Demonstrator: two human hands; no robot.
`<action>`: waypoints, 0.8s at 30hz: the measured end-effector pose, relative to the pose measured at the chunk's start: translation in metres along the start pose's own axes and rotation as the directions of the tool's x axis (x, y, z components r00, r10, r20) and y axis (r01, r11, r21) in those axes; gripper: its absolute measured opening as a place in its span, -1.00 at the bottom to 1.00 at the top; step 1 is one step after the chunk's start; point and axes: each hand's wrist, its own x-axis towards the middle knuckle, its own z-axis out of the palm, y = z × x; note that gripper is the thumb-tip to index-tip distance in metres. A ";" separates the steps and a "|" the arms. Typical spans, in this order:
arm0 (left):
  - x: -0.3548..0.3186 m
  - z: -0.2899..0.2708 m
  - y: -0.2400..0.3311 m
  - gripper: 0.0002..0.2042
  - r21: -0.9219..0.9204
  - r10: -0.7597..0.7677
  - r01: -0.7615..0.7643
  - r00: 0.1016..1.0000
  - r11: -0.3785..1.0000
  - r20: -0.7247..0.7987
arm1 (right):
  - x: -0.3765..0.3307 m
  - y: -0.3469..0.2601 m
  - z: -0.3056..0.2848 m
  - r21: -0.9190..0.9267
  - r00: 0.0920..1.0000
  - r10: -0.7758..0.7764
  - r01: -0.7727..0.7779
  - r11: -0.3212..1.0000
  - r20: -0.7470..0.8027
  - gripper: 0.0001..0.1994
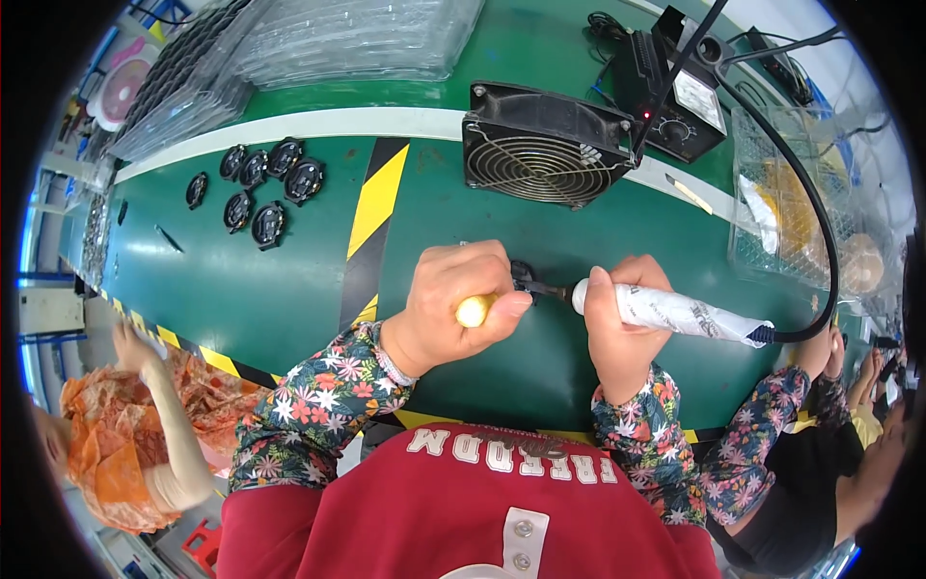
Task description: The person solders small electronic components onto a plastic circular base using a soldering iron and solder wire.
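My right hand (625, 323) is closed round a soldering iron (690, 314), its thick handle wrapped in white, printed material. The iron's metal tip points left and meets or nearly meets a small black part (522, 271) on the green bench. Beside that part, my left hand (461, 304) is closed in a fist round a tool with a rounded yellow handle end (473, 311). The tool's working end is hidden under the fist, so its kind cannot be told. Part of the small black piece is hidden behind my left fingers.
A black fan (545, 150) stands beyond my hands, with a black control box (680, 96) behind it. The iron's black cable (820, 212) loops at the right. Several round black housings (268, 225) lie at the left. Clear plastic trays (357, 43) are stacked behind. People sit on both sides.
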 end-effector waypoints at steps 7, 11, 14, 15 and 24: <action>0.000 0.005 -0.005 -0.75 -0.039 0.032 -0.035 0.996 0.999 -0.083 | 0.001 0.001 0.000 0.004 1.000 -0.021 0.021 1.000 0.003 -0.80; 0.000 0.006 -0.004 -0.74 -0.046 0.024 -0.028 0.996 0.999 -0.089 | -0.001 0.000 -0.002 0.005 1.000 -0.003 0.003 1.000 0.022 -0.80; 0.001 0.006 -0.004 -0.74 -0.043 0.026 -0.030 0.996 0.999 -0.089 | -0.001 -0.003 -0.003 0.055 0.999 0.041 -0.042 0.998 0.027 -0.80; 0.001 0.006 -0.004 -0.74 -0.044 0.026 -0.030 0.996 0.999 -0.085 | -0.002 -0.004 -0.003 0.078 0.998 0.056 -0.057 0.995 0.021 -0.80; 0.001 0.006 -0.004 -0.74 -0.038 0.032 -0.036 0.996 0.999 -0.086 | -0.002 -0.003 -0.002 0.049 0.999 0.029 -0.030 0.998 0.019 -0.80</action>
